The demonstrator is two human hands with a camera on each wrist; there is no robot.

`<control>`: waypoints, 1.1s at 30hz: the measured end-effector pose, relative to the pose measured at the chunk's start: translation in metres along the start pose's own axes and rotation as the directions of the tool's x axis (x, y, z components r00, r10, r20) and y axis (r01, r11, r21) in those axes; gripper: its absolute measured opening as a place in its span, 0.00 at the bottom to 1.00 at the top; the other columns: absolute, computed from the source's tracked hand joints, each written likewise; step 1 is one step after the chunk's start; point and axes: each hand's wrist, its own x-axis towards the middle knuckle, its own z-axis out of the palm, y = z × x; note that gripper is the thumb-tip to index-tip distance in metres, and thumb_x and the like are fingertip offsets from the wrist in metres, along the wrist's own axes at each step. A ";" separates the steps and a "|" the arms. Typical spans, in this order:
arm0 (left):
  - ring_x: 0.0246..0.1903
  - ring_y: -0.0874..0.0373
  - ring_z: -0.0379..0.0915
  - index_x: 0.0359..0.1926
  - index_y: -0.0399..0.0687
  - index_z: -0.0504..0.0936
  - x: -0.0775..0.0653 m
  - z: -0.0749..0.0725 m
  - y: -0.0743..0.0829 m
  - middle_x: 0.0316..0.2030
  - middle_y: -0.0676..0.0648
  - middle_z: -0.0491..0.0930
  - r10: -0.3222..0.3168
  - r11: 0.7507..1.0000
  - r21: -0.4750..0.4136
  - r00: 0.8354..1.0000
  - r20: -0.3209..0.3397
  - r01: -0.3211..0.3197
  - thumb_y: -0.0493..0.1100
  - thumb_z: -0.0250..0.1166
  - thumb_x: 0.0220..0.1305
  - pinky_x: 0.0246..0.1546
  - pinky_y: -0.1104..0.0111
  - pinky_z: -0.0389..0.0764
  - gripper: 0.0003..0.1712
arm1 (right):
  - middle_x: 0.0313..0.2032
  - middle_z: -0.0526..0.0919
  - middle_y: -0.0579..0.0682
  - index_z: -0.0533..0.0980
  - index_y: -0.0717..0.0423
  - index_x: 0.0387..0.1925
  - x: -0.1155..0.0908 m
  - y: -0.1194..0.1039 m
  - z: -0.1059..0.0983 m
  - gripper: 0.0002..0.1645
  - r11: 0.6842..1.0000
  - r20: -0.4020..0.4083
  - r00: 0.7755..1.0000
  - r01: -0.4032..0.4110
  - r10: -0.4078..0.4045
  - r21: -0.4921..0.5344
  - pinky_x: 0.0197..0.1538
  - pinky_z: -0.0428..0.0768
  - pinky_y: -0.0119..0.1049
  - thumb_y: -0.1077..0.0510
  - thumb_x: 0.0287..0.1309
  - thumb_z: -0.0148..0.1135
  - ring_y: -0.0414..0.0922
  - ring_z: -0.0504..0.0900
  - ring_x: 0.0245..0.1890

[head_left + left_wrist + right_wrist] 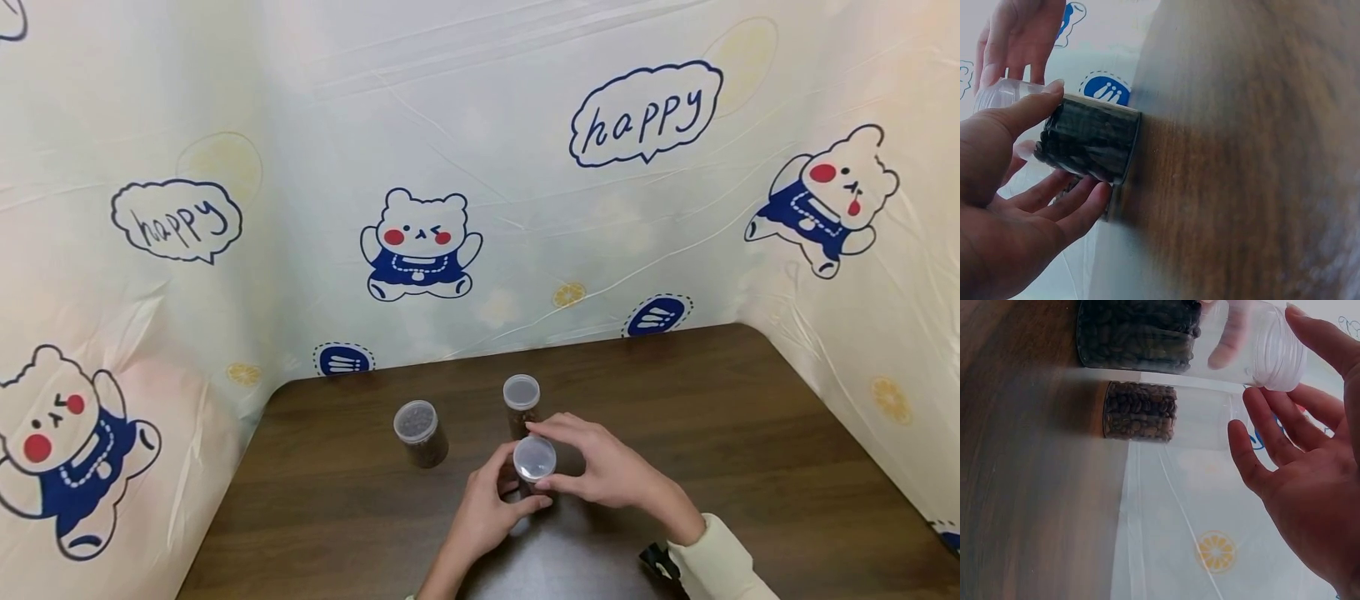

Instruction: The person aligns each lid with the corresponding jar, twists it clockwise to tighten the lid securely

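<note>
A clear plastic jar (1088,137) partly filled with dark coffee beans stands upright on the table in front of me. My left hand (487,512) grips its body, thumb on one side and fingers on the other. Around the jar's translucent screw lid (534,458) curl the thumb and fingers of my right hand (611,467); in the right wrist view the fingertips (1254,400) are right at the lid's edge. Just behind stands a second jar (1141,412) with browner beans, its lid (521,392) on.
To the left, a third lidded jar (422,433) with dark contents stands on the brown wooden table (330,517). A pale curtain (315,167) printed with bears and "happy" bubbles hangs around the table's back and sides.
</note>
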 end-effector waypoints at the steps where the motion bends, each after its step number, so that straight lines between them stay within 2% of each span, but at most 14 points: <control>1: 0.57 0.51 0.84 0.66 0.63 0.77 0.000 0.000 0.000 0.56 0.49 0.87 0.001 1.000 0.000 1.000 0.000 -0.001 0.47 0.83 0.54 0.56 0.64 0.87 0.39 | 0.59 0.82 0.44 0.73 0.49 0.73 0.000 0.000 0.001 0.39 1.000 -0.004 1.000 0.003 -0.003 0.002 0.58 0.84 0.39 0.44 0.64 0.74 0.38 0.82 0.55; 7: 0.56 0.52 0.85 0.66 0.63 0.76 0.000 0.000 -0.001 0.56 0.49 0.86 0.008 1.000 -0.001 1.000 0.007 -0.008 0.47 0.83 0.55 0.56 0.66 0.86 0.38 | 0.49 0.79 0.42 0.78 0.51 0.68 0.001 0.002 0.009 0.37 0.999 -0.054 0.998 0.024 -0.026 -0.030 0.50 0.82 0.34 0.44 0.60 0.77 0.35 0.79 0.47; 11: 0.56 0.54 0.85 0.66 0.64 0.77 -0.001 0.000 -0.001 0.56 0.50 0.86 0.010 1.000 -0.017 1.000 0.010 -0.009 0.48 0.83 0.55 0.56 0.69 0.85 0.38 | 0.45 0.76 0.39 0.81 0.48 0.58 0.003 -0.002 0.015 0.34 0.998 -0.101 0.994 -0.047 0.042 -0.041 0.48 0.81 0.31 0.39 0.55 0.80 0.32 0.77 0.44; 14: 0.56 0.54 0.85 0.66 0.64 0.77 -0.001 0.000 -0.001 0.56 0.49 0.86 0.024 0.999 -0.027 1.000 0.008 -0.024 0.47 0.83 0.55 0.56 0.71 0.85 0.38 | 0.43 0.75 0.38 0.78 0.46 0.50 0.006 -0.005 0.019 0.32 0.993 -0.136 0.985 -0.109 0.102 -0.043 0.46 0.82 0.31 0.37 0.50 0.82 0.32 0.77 0.42; 17: 0.56 0.53 0.85 0.65 0.64 0.77 0.000 0.000 -0.002 0.56 0.49 0.86 0.040 0.999 -0.033 0.999 0.005 -0.040 0.45 0.83 0.55 0.57 0.71 0.85 0.38 | 0.42 0.75 0.38 0.75 0.45 0.46 0.008 -0.007 0.021 0.33 0.988 -0.154 0.979 -0.147 0.137 -0.053 0.45 0.82 0.31 0.35 0.48 0.83 0.32 0.76 0.40; 21: 0.57 0.53 0.84 0.65 0.65 0.77 0.000 0.000 -0.003 0.56 0.49 0.86 0.052 0.998 -0.034 0.999 -0.001 -0.052 0.45 0.83 0.54 0.57 0.69 0.85 0.38 | 0.43 0.76 0.37 0.75 0.45 0.48 0.007 -0.009 0.020 0.36 0.982 -0.146 0.978 -0.163 0.149 -0.094 0.46 0.82 0.32 0.32 0.47 0.82 0.33 0.77 0.41; 24: 0.59 0.55 0.83 0.65 0.65 0.77 0.000 0.000 -0.003 0.57 0.50 0.86 0.059 0.998 -0.024 0.998 -0.003 -0.059 0.45 0.83 0.54 0.59 0.68 0.85 0.38 | 0.47 0.79 0.39 0.76 0.47 0.57 0.006 -0.009 0.016 0.41 0.984 -0.118 0.986 -0.134 0.120 -0.115 0.52 0.83 0.36 0.32 0.49 0.81 0.34 0.79 0.47; 27: 0.60 0.56 0.82 0.65 0.65 0.77 0.001 0.001 -0.003 0.58 0.51 0.86 0.059 0.998 -0.024 0.998 0.000 -0.059 0.45 0.83 0.55 0.60 0.67 0.85 0.38 | 0.56 0.80 0.43 0.75 0.48 0.66 0.005 -0.009 0.011 0.44 0.990 -0.073 0.994 -0.091 0.083 -0.104 0.58 0.84 0.41 0.37 0.52 0.81 0.37 0.80 0.54; 30: 0.60 0.56 0.83 0.66 0.65 0.76 0.000 0.001 -0.004 0.58 0.50 0.86 0.053 0.998 -0.022 0.999 0.005 -0.053 0.47 0.83 0.56 0.60 0.66 0.85 0.38 | 0.59 0.79 0.44 0.76 0.47 0.68 0.005 -0.009 0.007 0.41 0.995 -0.034 0.997 -0.065 0.063 -0.080 0.59 0.83 0.41 0.41 0.57 0.79 0.39 0.79 0.56; 33: 0.61 0.55 0.83 0.66 0.64 0.76 0.001 0.001 -0.003 0.59 0.49 0.86 0.049 0.998 -0.041 0.999 0.009 -0.049 0.47 0.82 0.56 0.60 0.67 0.84 0.38 | 0.56 0.79 0.43 0.79 0.49 0.66 0.006 -0.009 0.006 0.36 0.996 -0.026 0.999 -0.049 0.047 -0.071 0.56 0.83 0.38 0.41 0.59 0.78 0.38 0.79 0.53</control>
